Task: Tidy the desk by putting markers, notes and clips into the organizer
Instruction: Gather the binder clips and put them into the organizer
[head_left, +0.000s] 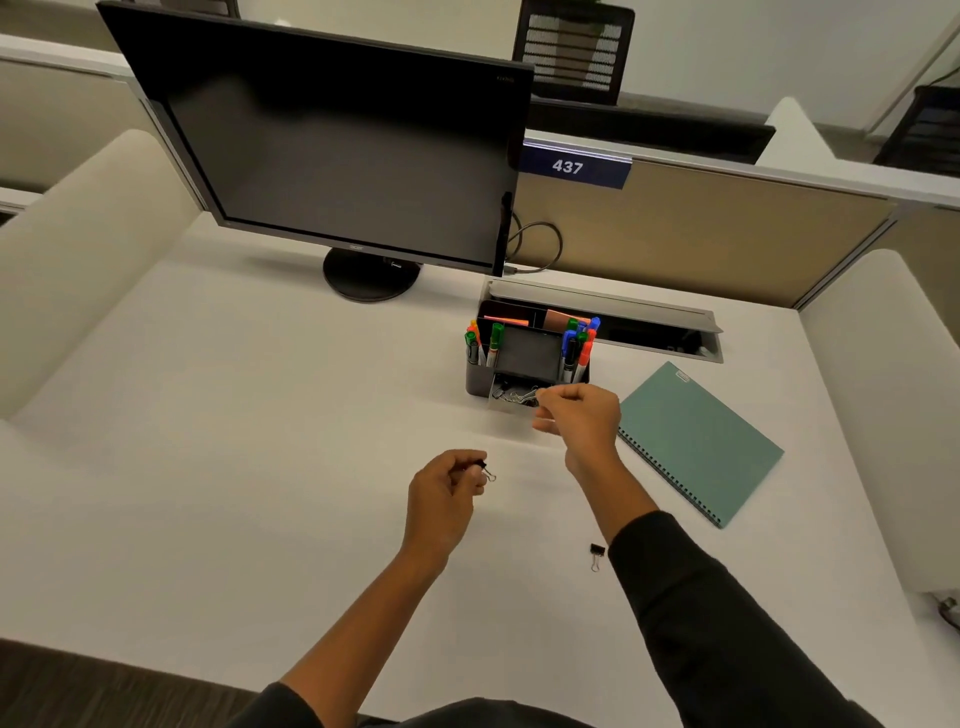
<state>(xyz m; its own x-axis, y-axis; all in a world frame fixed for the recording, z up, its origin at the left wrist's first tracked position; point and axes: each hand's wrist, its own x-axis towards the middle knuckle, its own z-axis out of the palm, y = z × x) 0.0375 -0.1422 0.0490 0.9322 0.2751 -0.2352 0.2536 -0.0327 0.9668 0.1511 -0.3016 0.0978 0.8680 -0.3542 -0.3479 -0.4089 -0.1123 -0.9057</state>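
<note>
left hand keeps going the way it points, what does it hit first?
Likely the organizer. The left hand, pinching a binder clip, points up-right over bare desk toward its front clip tray. Depth unclear.

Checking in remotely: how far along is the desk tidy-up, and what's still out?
Mostly done. Markers stand in the organizer, notes sit in its back slot, and clips fill the front tray. In hand: the right hand is at that tray, and the left hand pinches a binder clip. Left: one loose clip lies on the desk.
</note>
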